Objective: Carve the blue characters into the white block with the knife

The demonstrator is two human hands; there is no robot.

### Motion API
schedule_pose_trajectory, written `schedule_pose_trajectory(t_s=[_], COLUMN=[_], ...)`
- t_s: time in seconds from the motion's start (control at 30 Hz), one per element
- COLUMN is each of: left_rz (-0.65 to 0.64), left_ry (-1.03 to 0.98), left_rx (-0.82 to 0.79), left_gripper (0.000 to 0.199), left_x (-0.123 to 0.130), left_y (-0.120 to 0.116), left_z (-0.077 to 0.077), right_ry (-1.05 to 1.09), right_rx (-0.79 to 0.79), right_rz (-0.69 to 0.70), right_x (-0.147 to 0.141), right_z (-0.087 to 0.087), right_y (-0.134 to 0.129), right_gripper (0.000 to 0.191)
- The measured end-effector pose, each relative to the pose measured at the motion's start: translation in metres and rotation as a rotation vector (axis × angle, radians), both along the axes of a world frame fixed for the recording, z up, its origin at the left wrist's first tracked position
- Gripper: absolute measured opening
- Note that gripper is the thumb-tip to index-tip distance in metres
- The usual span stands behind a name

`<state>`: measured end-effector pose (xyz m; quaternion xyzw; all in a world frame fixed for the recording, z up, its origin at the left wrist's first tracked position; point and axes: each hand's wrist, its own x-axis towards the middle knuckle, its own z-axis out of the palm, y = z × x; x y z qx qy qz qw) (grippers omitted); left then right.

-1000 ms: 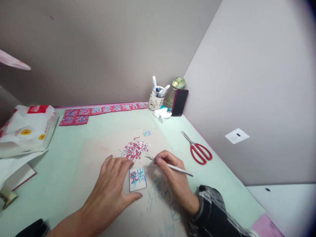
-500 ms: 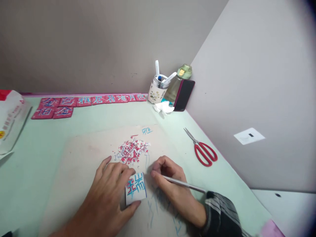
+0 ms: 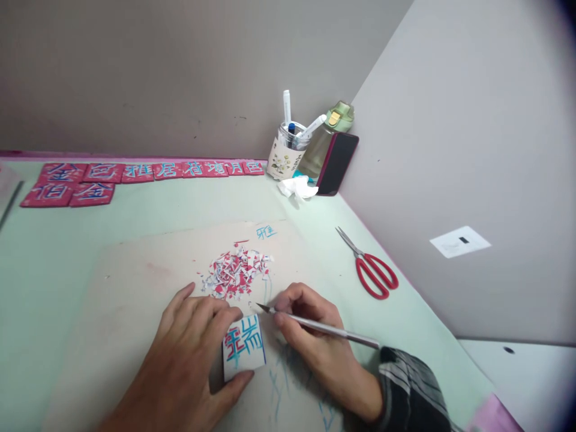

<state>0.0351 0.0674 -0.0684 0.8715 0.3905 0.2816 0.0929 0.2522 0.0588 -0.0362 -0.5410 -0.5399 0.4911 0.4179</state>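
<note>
Between the thumb and fingers of my left hand (image 3: 193,342) is a small white square block (image 3: 248,354) with blue character strokes and red cut-out parts on top. It lies on the beige board (image 3: 130,288). My right hand (image 3: 310,336) grips a silver craft knife (image 3: 324,327) like a pen, its blade pointing left just above the block's upper right corner, apart from it. A pile of red and white scraps (image 3: 238,273) lies just beyond my left hand.
Red-handled scissors (image 3: 366,264) lie at the right. Behind stand a jar of markers (image 3: 285,157), a green-lidded bottle (image 3: 339,117) and a leaning phone (image 3: 337,164), beside a crumpled tissue (image 3: 297,188). Red character tiles (image 3: 137,173) line the back left.
The knife blade now shows beyond my right fingers, tipped up and left. The view has shifted, so the white bag at the left is mostly out of frame. My left hand keeps its hold.
</note>
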Motion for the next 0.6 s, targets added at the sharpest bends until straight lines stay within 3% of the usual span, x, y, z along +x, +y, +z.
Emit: schedule_pose_trajectory(t_s=[0.23,0.6], left_rz=[-0.027,-0.054], left_ry=[0.038,0.077], left_rx=[0.041,0.101], left_gripper=[0.053,0.052], left_x=[-0.0010,0.0007], left_y=[0.0012,0.0071], left_z=[0.0013,0.0025], right_ry=[-0.078,-0.126], right_rx=[0.033,-0.017], right_rz=[0.054,0.029], right_x=[-0.0015,-0.0049], right_z=[-0.0085,-0.0045], right_y=[-0.0073,-0.0062], right_gripper=[0.014,0.027])
